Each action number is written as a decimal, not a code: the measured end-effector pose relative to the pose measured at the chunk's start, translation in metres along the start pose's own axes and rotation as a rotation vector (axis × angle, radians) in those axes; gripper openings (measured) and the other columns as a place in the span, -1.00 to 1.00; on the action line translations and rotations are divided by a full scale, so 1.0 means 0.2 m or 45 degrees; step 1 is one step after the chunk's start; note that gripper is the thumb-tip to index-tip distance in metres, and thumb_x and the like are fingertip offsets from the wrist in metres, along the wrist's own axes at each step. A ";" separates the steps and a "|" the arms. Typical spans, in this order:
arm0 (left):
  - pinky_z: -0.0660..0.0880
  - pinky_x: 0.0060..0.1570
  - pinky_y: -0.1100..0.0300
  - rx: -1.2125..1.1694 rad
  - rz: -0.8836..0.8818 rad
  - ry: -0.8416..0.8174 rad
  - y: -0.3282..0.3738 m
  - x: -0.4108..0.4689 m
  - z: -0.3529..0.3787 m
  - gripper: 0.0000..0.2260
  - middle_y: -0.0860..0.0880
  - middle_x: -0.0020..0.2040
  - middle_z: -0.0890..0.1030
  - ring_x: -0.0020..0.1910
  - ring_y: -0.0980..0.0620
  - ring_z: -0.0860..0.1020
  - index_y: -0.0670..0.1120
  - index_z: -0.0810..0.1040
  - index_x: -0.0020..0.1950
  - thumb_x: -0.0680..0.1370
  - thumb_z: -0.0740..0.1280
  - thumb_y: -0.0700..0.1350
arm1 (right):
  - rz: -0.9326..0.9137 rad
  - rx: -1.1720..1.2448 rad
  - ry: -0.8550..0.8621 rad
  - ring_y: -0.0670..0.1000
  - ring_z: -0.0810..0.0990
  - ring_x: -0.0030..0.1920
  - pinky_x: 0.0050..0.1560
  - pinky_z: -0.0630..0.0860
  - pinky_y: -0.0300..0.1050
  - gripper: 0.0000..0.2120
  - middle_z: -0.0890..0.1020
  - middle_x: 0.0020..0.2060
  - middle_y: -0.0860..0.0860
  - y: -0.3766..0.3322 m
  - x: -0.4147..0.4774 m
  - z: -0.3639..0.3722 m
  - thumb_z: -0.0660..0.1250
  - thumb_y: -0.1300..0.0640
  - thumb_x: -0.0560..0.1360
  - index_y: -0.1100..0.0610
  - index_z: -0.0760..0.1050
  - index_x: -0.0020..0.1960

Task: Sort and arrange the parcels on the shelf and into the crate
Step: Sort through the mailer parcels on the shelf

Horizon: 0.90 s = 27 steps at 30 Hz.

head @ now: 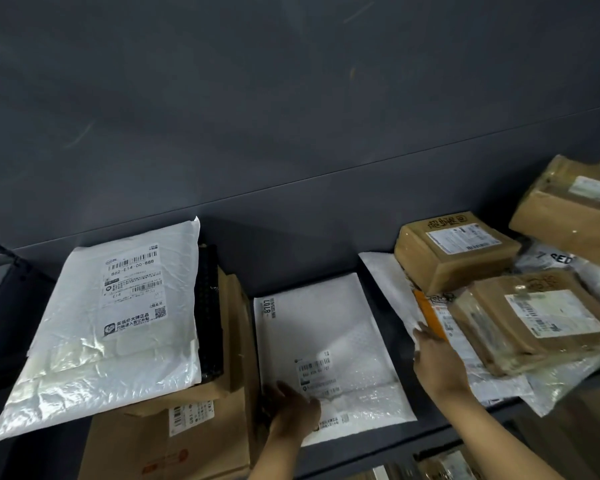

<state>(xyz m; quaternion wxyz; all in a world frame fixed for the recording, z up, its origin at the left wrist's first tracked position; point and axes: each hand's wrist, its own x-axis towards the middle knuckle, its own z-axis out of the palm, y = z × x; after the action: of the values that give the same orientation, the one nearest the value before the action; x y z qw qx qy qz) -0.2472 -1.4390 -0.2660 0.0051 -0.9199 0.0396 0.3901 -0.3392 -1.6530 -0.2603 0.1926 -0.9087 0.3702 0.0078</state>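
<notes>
A white bubble mailer (329, 327) lies flat in the middle of the dark shelf (392, 441). My left hand (293, 408) rests on its near left corner, fingers spread, palm down. My right hand (437, 362) reaches to the right, fingers touching the edge of an orange-and-white parcel (433, 317) under a stack of taped brown boxes (530, 323). Another brown box (454, 251) sits behind that stack on a white bag (385, 282). No crate is in view.
At the left, a large white poly bag (111, 327) lies on a black parcel (208, 306) and brown cardboard boxes (187, 441). A big brown box (572, 216) sits at the far right. The grey shelf back wall (291, 133) rises behind.
</notes>
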 end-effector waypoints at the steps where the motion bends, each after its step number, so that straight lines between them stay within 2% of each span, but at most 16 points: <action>1: -0.07 0.48 -0.12 -0.025 0.008 -0.017 0.01 0.00 -0.01 -0.32 -0.32 0.54 -0.19 0.53 -0.32 -0.15 -0.29 -0.20 0.53 0.64 0.00 0.12 | 0.032 0.040 0.010 0.04 0.38 0.40 0.28 0.37 -0.15 -0.52 0.33 0.46 0.03 0.00 0.00 -0.04 0.21 0.33 0.51 0.17 0.33 0.43; 4: -0.08 0.50 -0.10 -0.203 0.179 0.001 0.07 -0.02 -0.06 -0.27 -0.25 0.56 -0.23 0.54 -0.24 -0.19 -0.25 -0.21 0.55 0.62 0.07 0.16 | 0.084 0.164 0.076 0.13 0.50 0.28 0.15 0.46 -0.07 -0.51 0.45 0.38 0.06 -0.03 0.00 -0.15 0.20 0.37 0.48 0.14 0.38 0.40; 7: -0.02 0.50 -0.05 -0.467 0.438 -0.001 0.22 -0.09 -0.13 -0.23 -0.16 0.59 -0.12 0.56 -0.16 -0.11 -0.16 -0.12 0.58 0.58 0.12 0.25 | 0.082 0.274 0.164 0.14 0.55 0.19 0.05 0.50 -0.08 -0.54 0.51 0.32 0.07 -0.08 -0.05 -0.24 0.19 0.35 0.50 0.12 0.42 0.37; 9: 0.09 0.48 0.00 -0.784 0.572 -0.157 0.35 -0.17 -0.20 -0.19 -0.08 0.59 0.02 0.55 -0.11 0.05 -0.09 -0.06 0.58 0.52 0.19 0.31 | 0.065 0.250 0.253 0.13 0.59 0.11 -0.07 0.47 -0.13 -0.57 0.54 0.28 0.07 -0.12 -0.12 -0.28 0.22 0.31 0.51 0.09 0.44 0.36; 11: 0.27 0.40 -0.02 -1.177 0.644 -0.447 0.47 -0.24 -0.26 -0.18 -0.04 0.55 0.20 0.49 -0.09 0.25 -0.02 -0.01 0.58 0.48 0.27 0.31 | -0.044 0.228 0.340 0.11 0.59 0.12 -0.07 0.49 -0.15 -0.58 0.57 0.25 0.08 -0.16 -0.19 -0.31 0.25 0.32 0.49 0.11 0.47 0.33; 13: 0.46 0.25 -0.05 -1.512 0.721 -0.665 0.56 -0.30 -0.30 -0.29 -0.10 0.39 0.45 0.33 -0.13 0.46 -0.05 0.17 0.52 0.49 0.35 0.20 | -0.175 0.232 0.350 0.07 0.54 0.22 0.07 0.51 -0.11 -0.55 0.54 0.29 0.04 -0.21 -0.27 -0.32 0.26 0.32 0.47 0.11 0.47 0.34; 14: 0.52 0.14 -0.04 -1.636 0.749 -0.698 0.59 -0.32 -0.32 -0.41 -0.11 0.27 0.55 0.23 -0.14 0.53 -0.07 0.28 0.44 0.50 0.38 0.11 | -0.228 0.211 0.345 0.05 0.53 0.24 0.12 0.52 -0.08 -0.54 0.53 0.29 0.02 -0.24 -0.32 -0.33 0.28 0.31 0.45 0.11 0.48 0.34; 17: 0.59 -0.07 0.08 -1.709 0.786 -0.496 0.59 -0.33 -0.33 -0.64 -0.15 0.07 0.65 0.03 -0.12 0.63 -0.12 0.42 0.30 0.52 0.35 -0.23 | -0.451 0.158 0.348 0.06 0.55 0.20 0.11 0.54 0.01 -0.64 0.60 0.19 0.01 -0.26 -0.40 -0.31 0.38 0.24 0.40 0.07 0.58 0.19; 19: 0.58 -0.16 0.12 -1.713 0.771 -0.408 0.52 -0.32 -0.35 -0.68 -0.15 -0.02 0.68 -0.06 -0.11 0.65 -0.16 0.48 0.25 0.50 0.28 -0.32 | -0.501 0.393 0.295 -0.04 0.48 0.25 0.21 0.45 0.02 -0.76 0.59 0.17 -0.11 -0.27 -0.44 -0.32 0.37 0.18 0.46 -0.03 0.59 0.10; 20: 0.58 -0.15 0.11 -1.714 0.780 -0.416 0.48 -0.32 -0.37 -0.69 -0.15 -0.03 0.69 -0.05 -0.13 0.66 -0.16 0.51 0.22 0.48 0.28 -0.32 | -0.459 0.590 0.289 -0.08 0.47 0.24 0.23 0.42 0.03 -0.81 0.58 0.13 -0.17 -0.26 -0.45 -0.33 0.37 0.18 0.48 -0.08 0.57 0.02; 22: 0.59 -0.17 0.11 -1.737 0.837 -0.489 0.39 -0.30 -0.43 -0.68 -0.17 -0.01 0.70 -0.05 -0.14 0.67 -0.15 0.56 0.18 0.43 0.34 -0.30 | -0.262 0.942 0.468 -0.01 0.49 0.20 0.20 0.42 0.07 -0.78 0.56 0.08 -0.18 -0.24 -0.42 -0.37 0.42 0.22 0.44 -0.07 0.48 -0.06; 24: 0.60 -0.21 0.12 -1.747 0.872 -0.561 0.31 -0.29 -0.50 -0.58 -0.16 -0.02 0.71 -0.09 -0.12 0.69 -0.12 0.56 0.16 0.31 0.42 -0.26 | 0.091 1.196 0.583 0.10 0.47 0.22 0.18 0.44 0.09 -0.66 0.48 0.17 -0.04 -0.21 -0.37 -0.45 0.46 0.13 0.41 0.00 0.39 0.10; 26: 0.60 -0.20 0.11 -1.695 0.848 -0.589 0.26 -0.28 -0.55 -0.49 -0.14 -0.01 0.71 -0.08 -0.11 0.69 -0.09 0.55 0.17 0.23 0.47 -0.25 | 0.381 1.497 0.325 0.16 0.50 0.22 0.18 0.48 0.20 -0.37 0.45 0.24 0.03 -0.19 -0.32 -0.52 0.49 0.02 0.37 0.05 0.29 0.34; 27: 0.60 -0.20 0.10 -1.672 0.848 -0.608 0.24 -0.27 -0.58 -0.46 -0.14 0.01 0.71 -0.05 -0.12 0.69 -0.09 0.55 0.19 0.21 0.49 -0.25 | 0.389 1.669 0.172 0.19 0.56 0.16 0.15 0.51 0.24 -0.30 0.52 0.21 0.05 -0.18 -0.30 -0.54 0.51 0.01 0.33 0.13 0.30 0.37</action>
<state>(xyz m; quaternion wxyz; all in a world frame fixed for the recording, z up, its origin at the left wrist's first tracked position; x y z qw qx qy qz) -0.2056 -1.4886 -0.1461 -0.6506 -0.5649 0.0727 0.5023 -0.3727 -1.6286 -0.1385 0.6772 -0.5400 0.4339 -0.2479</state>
